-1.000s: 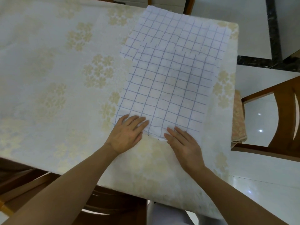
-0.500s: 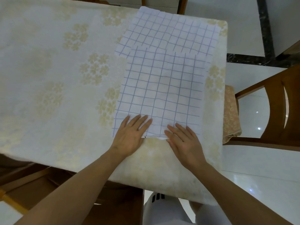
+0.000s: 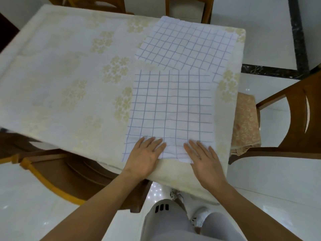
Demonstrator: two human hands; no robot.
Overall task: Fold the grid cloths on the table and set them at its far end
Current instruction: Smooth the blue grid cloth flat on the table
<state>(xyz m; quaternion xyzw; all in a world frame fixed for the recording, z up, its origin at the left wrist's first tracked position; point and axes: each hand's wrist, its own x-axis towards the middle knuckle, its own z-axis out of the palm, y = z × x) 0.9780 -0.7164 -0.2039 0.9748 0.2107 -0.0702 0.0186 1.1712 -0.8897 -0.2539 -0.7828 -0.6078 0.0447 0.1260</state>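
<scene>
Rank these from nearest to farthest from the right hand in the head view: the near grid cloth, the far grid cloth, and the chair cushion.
1. Near grid cloth: under the right hand's fingers, at the table's near edge.
2. Chair cushion: off to the right, beside the table.
3. Far grid cloth: at the table's far end, beyond the near cloth.

A table draped in a cream cloth with pale gold flower clusters (image 3: 73,87) fills the upper left. Beneath it lies a glossy white tiled floor (image 3: 278,185) that catches small bright glints of light, and a dark marble inlay strip (image 3: 271,71) crosses it at the right. A brown wooden chair with a curved slotted back (image 3: 302,119) stands at the table's right side, carrying a beige leaf-patterned seat cushion (image 3: 245,122). Another wooden chair (image 3: 57,173) sits tucked at the near left, and more chair backs (image 3: 205,9) show beyond the far edge.
</scene>
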